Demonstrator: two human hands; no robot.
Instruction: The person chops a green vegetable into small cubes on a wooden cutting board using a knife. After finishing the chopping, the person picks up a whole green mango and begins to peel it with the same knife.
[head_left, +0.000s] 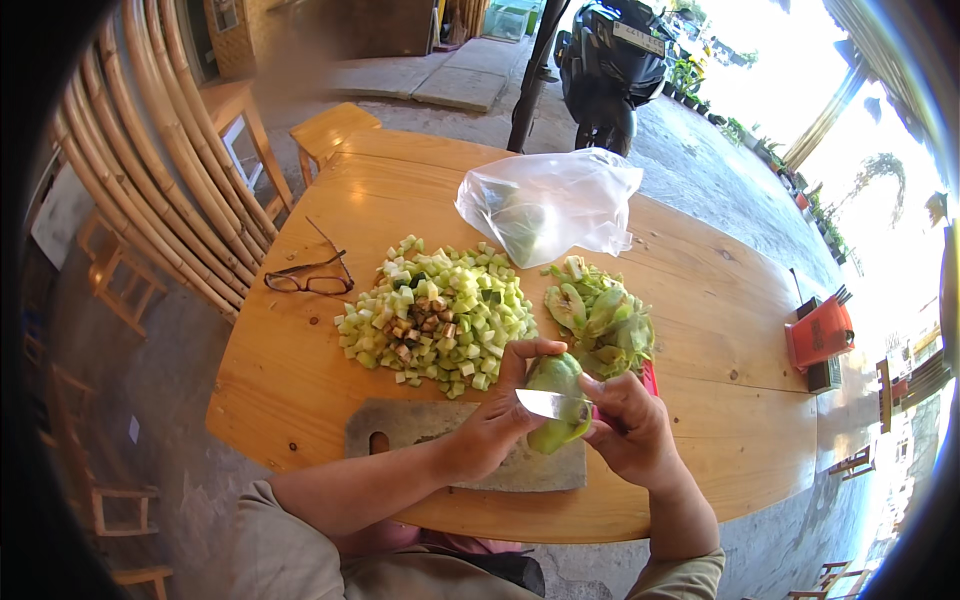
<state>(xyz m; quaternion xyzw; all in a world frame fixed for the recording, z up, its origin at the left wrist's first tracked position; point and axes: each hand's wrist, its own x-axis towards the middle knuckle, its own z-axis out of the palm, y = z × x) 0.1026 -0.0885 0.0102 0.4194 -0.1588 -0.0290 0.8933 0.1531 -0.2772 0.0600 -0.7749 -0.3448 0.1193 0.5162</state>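
Note:
In my left hand (499, 416) is a green, partly peeled fruit or vegetable (553, 371), held upright above the cutting board (517, 469). My right hand (634, 424) grips a knife (551, 403); its blade lies across the front of the green piece, and a strip of peel hangs at the right of the blade. Pink shows at the knife's handle, mostly covered by my fingers. Beyond my left hand spreads a heap of pale green cubes (480, 322), with some brownish cubes on top. Past my right hand lies a pile of green peelings (611, 322).
A translucent plastic bag (577, 195) holding green pieces lies at the table's far side. Eyeglasses (309, 282) rest left of the cubes. An orange-red utensil holder (819, 334) stands at the right. Beyond the wooden table (720, 300) are a motorcycle (611, 75) and a bamboo partition (161, 150).

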